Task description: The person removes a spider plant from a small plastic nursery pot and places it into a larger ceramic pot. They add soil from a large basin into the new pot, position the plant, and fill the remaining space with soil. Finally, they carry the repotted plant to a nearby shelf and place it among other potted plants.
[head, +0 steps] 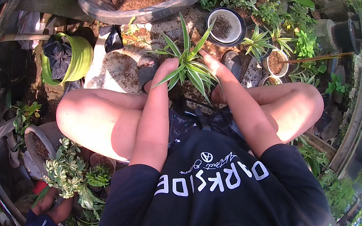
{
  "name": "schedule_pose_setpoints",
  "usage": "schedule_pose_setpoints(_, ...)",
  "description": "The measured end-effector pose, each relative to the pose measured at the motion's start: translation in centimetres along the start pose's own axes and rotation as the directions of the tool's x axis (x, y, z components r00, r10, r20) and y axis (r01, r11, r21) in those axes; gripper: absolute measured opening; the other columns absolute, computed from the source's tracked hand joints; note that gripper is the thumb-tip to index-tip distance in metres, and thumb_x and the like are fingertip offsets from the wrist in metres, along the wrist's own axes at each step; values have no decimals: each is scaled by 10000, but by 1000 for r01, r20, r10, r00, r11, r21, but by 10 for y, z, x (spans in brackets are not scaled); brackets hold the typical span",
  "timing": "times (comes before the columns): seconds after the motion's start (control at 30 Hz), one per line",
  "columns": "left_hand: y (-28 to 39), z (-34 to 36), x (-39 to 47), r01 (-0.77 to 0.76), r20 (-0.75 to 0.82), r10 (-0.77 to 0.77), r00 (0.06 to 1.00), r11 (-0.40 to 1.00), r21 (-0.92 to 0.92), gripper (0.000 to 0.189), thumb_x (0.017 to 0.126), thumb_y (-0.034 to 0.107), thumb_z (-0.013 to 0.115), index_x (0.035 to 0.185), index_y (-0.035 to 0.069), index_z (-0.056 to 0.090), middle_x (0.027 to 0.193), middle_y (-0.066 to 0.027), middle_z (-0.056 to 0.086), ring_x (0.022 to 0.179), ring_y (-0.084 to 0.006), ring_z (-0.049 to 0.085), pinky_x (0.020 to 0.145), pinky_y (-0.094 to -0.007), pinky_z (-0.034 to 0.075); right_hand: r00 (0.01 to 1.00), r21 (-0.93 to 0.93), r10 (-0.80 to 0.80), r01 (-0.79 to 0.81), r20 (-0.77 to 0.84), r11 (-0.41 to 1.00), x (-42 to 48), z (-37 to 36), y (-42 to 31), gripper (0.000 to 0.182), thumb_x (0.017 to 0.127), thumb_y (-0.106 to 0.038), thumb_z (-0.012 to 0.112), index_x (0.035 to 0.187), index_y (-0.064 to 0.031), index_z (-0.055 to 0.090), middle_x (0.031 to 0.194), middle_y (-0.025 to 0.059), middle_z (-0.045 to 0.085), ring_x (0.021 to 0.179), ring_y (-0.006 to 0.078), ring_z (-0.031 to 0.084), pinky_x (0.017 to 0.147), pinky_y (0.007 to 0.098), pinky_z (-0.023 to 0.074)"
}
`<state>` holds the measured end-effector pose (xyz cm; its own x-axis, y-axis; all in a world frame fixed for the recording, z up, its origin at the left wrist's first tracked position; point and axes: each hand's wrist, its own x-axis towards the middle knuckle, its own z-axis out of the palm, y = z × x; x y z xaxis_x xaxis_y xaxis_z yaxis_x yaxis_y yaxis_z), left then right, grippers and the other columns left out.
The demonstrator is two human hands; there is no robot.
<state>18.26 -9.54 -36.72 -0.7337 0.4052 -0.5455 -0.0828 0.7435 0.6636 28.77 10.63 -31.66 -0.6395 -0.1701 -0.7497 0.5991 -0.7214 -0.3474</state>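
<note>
A variegated spider plant point(188, 63) stands between my feet, its striped leaves spreading over both hands. My left hand point(171, 64) is against its left side, and my right hand point(209, 60) is at its right. The leaves hide most of my fingers and the base of the plant, so what they grip there does not show. Just beyond my right hand sits a dark-rimmed pot with a white inside point(232, 27) and some soil at its bottom. My sandalled feet point(147, 69) flank the plant on the soil-strewn ground.
A large basin of soil point(152, 13) lies ahead. At the left, a green tub point(79, 56) on its side holds black plastic. Smaller spider plants point(257, 42) and a white pot of soil point(277, 63) stand at right. Another person point(42, 221) is at lower left, beside variegated shrubs point(64, 169).
</note>
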Motion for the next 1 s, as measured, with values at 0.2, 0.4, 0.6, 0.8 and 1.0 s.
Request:
schedule_pose_setpoints(0.2, -3, -1, -1, 0, 5, 0, 1000, 1000, -27, 410, 880, 219, 479, 1094, -64, 684, 1216, -316, 628, 1155, -441, 598, 1000, -448, 461, 994, -439, -66, 20, -91, 898, 24, -24, -14, 417, 1046, -370, 433, 1325, -102, 590, 1159, 110, 681, 965, 216, 669, 825, 395, 562)
schedule_pose_setpoints(0.4, -15, 7, 24, -26, 123, 21, 992, 999, 33, 406, 891, 213, 481, 1104, -69, 681, 1238, -313, 625, 1175, -427, 598, 1006, -437, 458, 970, -478, -94, -26, -225, 878, 20, -5, -20, 490, 1038, -427, 471, 1283, -26, 610, 1106, 137, 695, 944, 210, 667, 825, 365, 550)
schedule_pose_setpoints(0.6, -23, 29, 29, 19, 107, 2, 994, 981, -191, 392, 903, 192, 537, 1127, -99, 673, 1201, -275, 671, 1149, -389, 636, 978, -427, 476, 960, -589, -253, 134, -124, 797, 23, -2, -30, 511, 1001, -424, 538, 1254, 14, 608, 1127, 168, 692, 995, 285, 658, 869, 401, 525)
schedule_pose_setpoints(0.8, -40, 29, 51, 61, 103, -55, 993, 997, -53, 374, 882, 180, 542, 1089, -94, 690, 1154, -307, 672, 1092, -408, 658, 946, -424, 497, 991, -922, -106, 112, 78, 371, 56, -7, -53, 417, 932, -318, 576, 1180, 10, 643, 1144, 232, 686, 1047, 319, 678, 849, 433, 525)
schedule_pose_setpoints(1.0, -34, 22, 43, -139, 147, 110, 983, 968, 207, 372, 859, 189, 546, 1042, -99, 692, 1166, -325, 652, 1097, -436, 642, 954, -434, 497, 993, -939, -113, 19, -21, 343, 65, -17, -48, 527, 979, -419, 521, 1261, 15, 623, 1192, 192, 681, 1100, 271, 632, 882, 439, 501)
